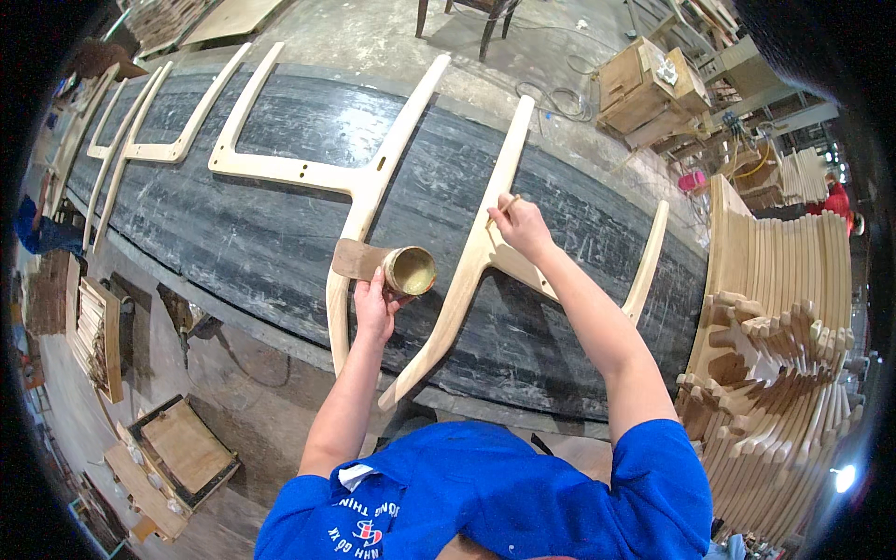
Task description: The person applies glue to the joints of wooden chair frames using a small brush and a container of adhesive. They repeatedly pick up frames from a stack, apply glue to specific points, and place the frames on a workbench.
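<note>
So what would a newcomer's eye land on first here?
The pale wooden frames, laid out along the long dark table in the middle. Next, the open can in the left hand, over the table, and the right hand holding a thin stick at a frame. Then the big stack of pale wooden parts at far right.

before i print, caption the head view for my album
Left hand holding an open can, right hand holding a thin stick at a pale wooden frame on a dark table.
</note>
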`<state>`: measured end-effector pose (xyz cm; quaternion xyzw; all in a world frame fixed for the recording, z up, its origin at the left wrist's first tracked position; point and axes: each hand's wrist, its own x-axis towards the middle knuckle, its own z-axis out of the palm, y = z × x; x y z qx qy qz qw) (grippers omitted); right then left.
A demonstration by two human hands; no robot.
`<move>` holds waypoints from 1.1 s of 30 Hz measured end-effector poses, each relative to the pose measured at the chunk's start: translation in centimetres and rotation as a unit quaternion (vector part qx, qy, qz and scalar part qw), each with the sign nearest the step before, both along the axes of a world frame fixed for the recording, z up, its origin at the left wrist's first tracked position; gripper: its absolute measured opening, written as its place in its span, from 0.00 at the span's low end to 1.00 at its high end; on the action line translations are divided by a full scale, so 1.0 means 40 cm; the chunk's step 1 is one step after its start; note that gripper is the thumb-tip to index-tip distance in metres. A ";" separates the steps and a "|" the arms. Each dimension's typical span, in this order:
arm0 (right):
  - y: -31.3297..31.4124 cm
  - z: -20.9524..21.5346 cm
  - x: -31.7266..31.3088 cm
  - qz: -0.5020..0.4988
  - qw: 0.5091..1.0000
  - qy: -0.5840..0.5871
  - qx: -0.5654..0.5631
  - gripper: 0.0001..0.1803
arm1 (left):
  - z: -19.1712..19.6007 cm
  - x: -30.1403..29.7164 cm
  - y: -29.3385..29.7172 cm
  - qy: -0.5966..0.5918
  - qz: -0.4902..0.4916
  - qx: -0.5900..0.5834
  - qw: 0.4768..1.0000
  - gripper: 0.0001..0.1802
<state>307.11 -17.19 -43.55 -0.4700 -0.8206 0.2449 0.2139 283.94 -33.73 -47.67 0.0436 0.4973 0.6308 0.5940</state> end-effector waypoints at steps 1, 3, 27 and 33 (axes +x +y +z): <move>0.012 0.003 -0.005 -0.001 1.000 -0.002 0.017 0.12 | 0.000 -0.002 0.003 0.003 -0.003 -0.006 1.000 0.12; 0.017 0.010 -0.002 -0.029 0.999 -0.027 0.006 0.12 | -0.001 -0.002 0.005 0.003 -0.006 -0.003 1.000 0.12; -0.251 0.123 0.202 -0.084 0.917 0.383 -0.066 0.08 | 0.141 0.277 0.083 0.155 -0.079 0.148 0.974 0.11; -0.309 0.126 0.281 -0.146 0.859 0.478 -0.113 0.06 | 0.210 0.355 0.041 0.194 -0.085 0.201 0.956 0.12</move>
